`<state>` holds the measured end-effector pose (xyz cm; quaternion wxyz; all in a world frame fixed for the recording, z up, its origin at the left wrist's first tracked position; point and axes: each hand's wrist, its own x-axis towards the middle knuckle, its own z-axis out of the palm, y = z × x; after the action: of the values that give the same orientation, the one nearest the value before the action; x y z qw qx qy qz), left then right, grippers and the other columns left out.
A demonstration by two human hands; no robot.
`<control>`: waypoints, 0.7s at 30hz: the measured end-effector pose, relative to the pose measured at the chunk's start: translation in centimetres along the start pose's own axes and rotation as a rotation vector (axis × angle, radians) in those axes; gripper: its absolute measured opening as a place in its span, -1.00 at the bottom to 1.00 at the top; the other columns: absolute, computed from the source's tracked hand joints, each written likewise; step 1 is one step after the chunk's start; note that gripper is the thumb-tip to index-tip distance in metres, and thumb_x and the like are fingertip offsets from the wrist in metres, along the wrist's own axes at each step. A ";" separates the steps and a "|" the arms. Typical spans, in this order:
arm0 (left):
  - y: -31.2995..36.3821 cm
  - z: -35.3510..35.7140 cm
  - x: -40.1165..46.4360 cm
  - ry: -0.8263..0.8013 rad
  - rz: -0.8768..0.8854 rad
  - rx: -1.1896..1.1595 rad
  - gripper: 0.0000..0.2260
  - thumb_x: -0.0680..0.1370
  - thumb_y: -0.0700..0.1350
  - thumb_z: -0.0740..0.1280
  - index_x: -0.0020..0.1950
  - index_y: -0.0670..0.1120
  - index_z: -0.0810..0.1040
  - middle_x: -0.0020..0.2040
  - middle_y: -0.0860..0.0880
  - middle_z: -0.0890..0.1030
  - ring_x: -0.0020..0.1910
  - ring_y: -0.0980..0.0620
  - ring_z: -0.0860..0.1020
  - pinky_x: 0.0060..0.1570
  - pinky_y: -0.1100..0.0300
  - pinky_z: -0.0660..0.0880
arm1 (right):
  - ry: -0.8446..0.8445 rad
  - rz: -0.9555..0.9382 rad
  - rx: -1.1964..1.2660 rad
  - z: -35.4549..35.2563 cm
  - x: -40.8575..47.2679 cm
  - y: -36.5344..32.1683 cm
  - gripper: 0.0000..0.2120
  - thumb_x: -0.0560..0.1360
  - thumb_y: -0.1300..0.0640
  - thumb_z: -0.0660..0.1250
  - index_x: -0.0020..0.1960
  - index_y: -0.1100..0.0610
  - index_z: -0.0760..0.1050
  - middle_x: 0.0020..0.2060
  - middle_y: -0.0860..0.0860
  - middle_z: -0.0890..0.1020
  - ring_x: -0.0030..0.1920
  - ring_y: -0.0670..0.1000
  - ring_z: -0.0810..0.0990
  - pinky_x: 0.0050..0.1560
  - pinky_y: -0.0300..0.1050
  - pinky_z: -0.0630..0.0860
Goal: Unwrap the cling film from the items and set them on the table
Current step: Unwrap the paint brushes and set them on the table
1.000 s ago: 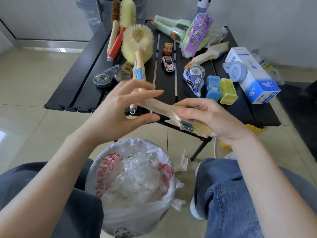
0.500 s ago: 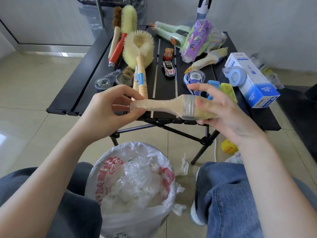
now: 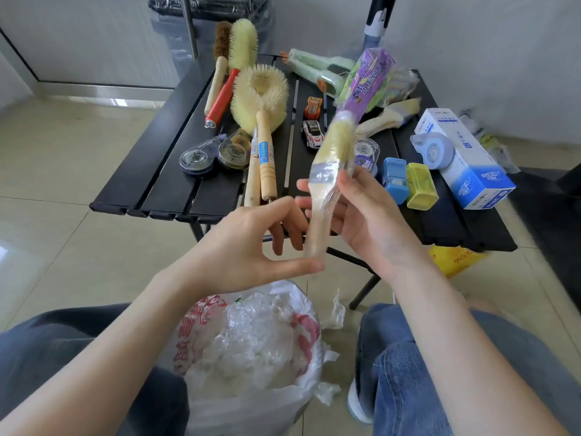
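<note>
Film-wrapped wooden flat paintbrush [image 3: 327, 190] is held steeply upright above the black slatted table's [image 3: 163, 184] near edge, bristles up and away, clamped mid-length in the right hand [image 3: 361, 221], while the handle's low end is pinched by the left hand [image 3: 251, 243], nearer the film's loose end.

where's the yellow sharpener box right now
In the head view, the yellow box sits near the table's right front, touching the blue box, left of the white-blue carton.
</note>
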<state>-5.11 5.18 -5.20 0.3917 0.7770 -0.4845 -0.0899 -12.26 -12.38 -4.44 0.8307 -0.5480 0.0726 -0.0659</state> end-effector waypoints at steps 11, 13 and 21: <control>0.7 -0.5 1.1 0.445 -0.278 -0.500 -0.74 0.53 0.03 0.29 0.00 -0.16 0.57 -0.17 -0.05 0.64 -0.29 0.07 0.63 -0.34 0.25 0.55 | -0.025 -0.032 -0.483 1.4 -0.4 1.3 -0.51 0.29 0.02 0.49 0.18 0.02 0.46 -0.12 0.05 0.57 -0.21 -0.10 0.61 -0.29 -0.15 0.58; 0.7 -0.8 1.1 0.460 -0.296 -0.521 -0.81 0.55 -0.04 0.31 0.03 -0.15 0.58 -0.19 0.02 0.63 -0.30 0.10 0.63 -0.30 0.25 0.58 | -0.012 -0.048 -0.528 1.5 -0.4 1.4 -0.47 0.29 0.01 0.49 0.21 0.02 0.43 -0.09 0.08 0.55 -0.25 -0.11 0.59 -0.39 -0.13 0.56; -0.4 -0.8 1.1 0.480 -0.331 -0.400 -0.92 0.53 -0.13 0.37 -0.11 -0.11 0.54 -0.30 0.08 0.62 -0.35 0.13 0.63 -0.33 0.22 0.59 | 0.016 -0.166 -0.709 1.1 -0.4 1.9 -0.50 0.33 0.08 0.54 0.14 -0.12 0.36 -0.13 -0.11 0.52 -0.16 -0.04 0.58 -0.39 -0.39 0.44</control>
<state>-3.90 4.73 -4.67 0.6191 0.7517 -0.2189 -0.0601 -12.38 -10.57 -5.76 0.5803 -0.8054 0.0529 -0.1082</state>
